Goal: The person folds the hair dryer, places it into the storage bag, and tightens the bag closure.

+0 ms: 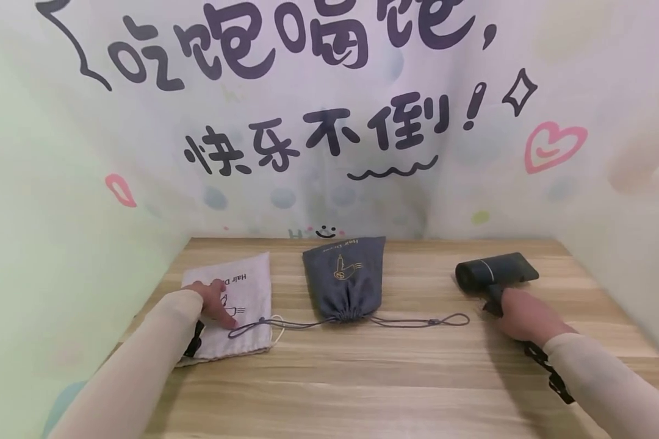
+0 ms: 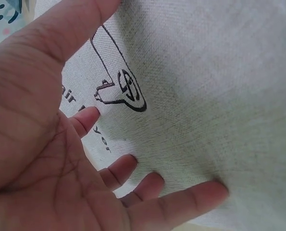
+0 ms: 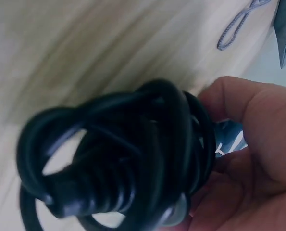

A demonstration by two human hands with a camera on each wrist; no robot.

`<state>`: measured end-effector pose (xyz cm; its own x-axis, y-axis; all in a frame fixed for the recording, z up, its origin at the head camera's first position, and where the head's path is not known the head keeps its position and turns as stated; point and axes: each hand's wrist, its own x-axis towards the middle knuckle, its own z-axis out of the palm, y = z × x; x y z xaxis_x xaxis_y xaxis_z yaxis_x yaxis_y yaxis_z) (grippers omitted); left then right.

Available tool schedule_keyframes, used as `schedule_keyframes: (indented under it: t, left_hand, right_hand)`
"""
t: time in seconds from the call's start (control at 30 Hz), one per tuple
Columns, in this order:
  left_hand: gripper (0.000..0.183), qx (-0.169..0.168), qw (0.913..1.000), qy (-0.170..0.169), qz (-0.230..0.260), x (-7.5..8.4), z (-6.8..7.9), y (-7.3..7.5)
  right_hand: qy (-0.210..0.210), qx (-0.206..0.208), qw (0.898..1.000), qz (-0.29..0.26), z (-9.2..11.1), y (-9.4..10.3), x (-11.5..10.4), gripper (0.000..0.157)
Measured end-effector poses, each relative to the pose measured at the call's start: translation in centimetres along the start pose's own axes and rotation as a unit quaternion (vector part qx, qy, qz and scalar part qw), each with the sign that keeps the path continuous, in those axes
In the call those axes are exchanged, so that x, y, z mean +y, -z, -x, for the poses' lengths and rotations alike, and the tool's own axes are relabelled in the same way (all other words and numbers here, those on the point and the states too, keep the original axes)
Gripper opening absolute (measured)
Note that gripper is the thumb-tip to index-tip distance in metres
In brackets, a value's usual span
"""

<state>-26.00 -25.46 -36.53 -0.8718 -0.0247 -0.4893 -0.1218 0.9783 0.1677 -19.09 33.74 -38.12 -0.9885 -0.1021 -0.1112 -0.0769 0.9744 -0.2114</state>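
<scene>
My left hand [image 1: 211,303] rests with spread fingers on a pale linen drawstring bag [image 1: 255,338] lying flat at the left of the table. In the left wrist view, the fingertips touch the bag's cloth [image 2: 219,96], beside a printed hair dryer outline. At the right, my right hand [image 1: 529,318] grips the handle of a black hair dryer [image 1: 500,272], its barrel pointing right. The right wrist view shows the dryer's cord [image 3: 174,130] bundled in loops below the handle, close to the thumb and fingers.
Between the hands lies a dark grey drawstring bag [image 1: 323,286], gathered at its mouth, with a gold dryer print. Its cords [image 1: 406,323] stretch out to both sides, the left one over the pale bag. A printed cloth backdrop [image 1: 143,134] stands behind the wooden table [image 1: 362,384].
</scene>
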Motion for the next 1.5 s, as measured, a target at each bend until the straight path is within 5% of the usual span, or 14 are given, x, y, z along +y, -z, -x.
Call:
schedule_keyframes:
  t: [0.17, 0.47, 0.97, 1.33, 1.5]
  left_hand:
    - [0.106, 0.008, 0.9997, -0.012, -0.017, -0.2, 0.0, 0.2]
    - [0.107, 0.008, 0.9995, -0.019, -0.025, -0.4, -0.6, -0.4]
    - [0.102, 0.012, 0.9994, -0.018, -0.026, 0.2, 0.2, -0.4]
    - [0.106, 0.013, 0.9996, -0.014, -0.021, -0.3, -0.9, -0.6]
    - [0.105, 0.015, 0.9996, -0.015, -0.020, -0.3, -0.5, -0.8]
  right_hand:
    - [-0.011, 0.013, 1.000, 0.000, -0.1, -0.4, 0.1, 0.022]
    - [-0.011, 0.042, 0.999, 0.019, 0.9, -1.6, 0.9, 0.052]
    - [-0.028, 0.056, 0.998, 0.033, 2.5, -1.7, 1.1, 0.033]
    - [-0.065, 0.070, 0.995, 0.027, 2.4, -1.6, 2.5, 0.026]
    - [-0.037, 0.103, 0.993, 0.047, 2.6, -1.7, 3.1, 0.025]
